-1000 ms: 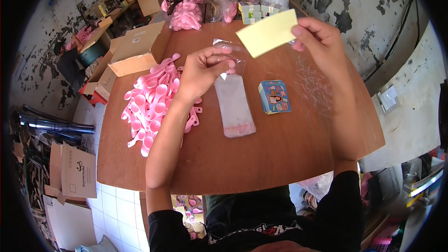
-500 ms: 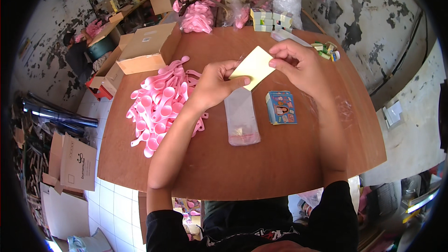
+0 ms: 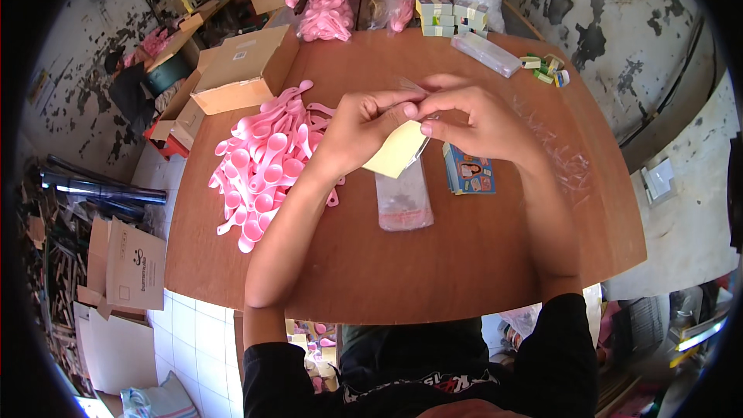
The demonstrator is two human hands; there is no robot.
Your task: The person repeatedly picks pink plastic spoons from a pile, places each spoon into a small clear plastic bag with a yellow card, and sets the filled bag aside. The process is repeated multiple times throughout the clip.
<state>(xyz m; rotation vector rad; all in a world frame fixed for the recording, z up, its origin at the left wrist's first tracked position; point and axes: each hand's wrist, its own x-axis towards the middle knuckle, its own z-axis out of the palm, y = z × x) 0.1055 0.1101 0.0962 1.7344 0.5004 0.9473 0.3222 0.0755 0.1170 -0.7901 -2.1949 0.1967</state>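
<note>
My left hand (image 3: 360,128) grips a pale yellow card (image 3: 395,151), its thumb across the upper end. A bit of clear plastic bag (image 3: 412,87) shows above the fingers, and a shiny film edge runs along the card's right side. My right hand (image 3: 476,120) meets the left at the card's top, fingers pinched on the plastic there; the exact hold is partly hidden. Below the hands lies a stack of clear plastic bags (image 3: 404,205). A pile of blue printed cards (image 3: 472,174) sits to its right. Many pink measuring spoons (image 3: 267,166) are heaped at the left.
The brown table (image 3: 433,279) also bears a cardboard box (image 3: 244,70) at back left. Small packs of cards (image 3: 453,17), a clear plastic pack (image 3: 487,54) and green-yellow scraps (image 3: 546,70) lie toward the back right. Pink bundles (image 3: 329,11) stand behind. Another person (image 3: 131,89) sits far left.
The yellow card has tilted downward and come nearer to me. My right hand has moved left, its fingers now meeting my left hand at the card's top.
</note>
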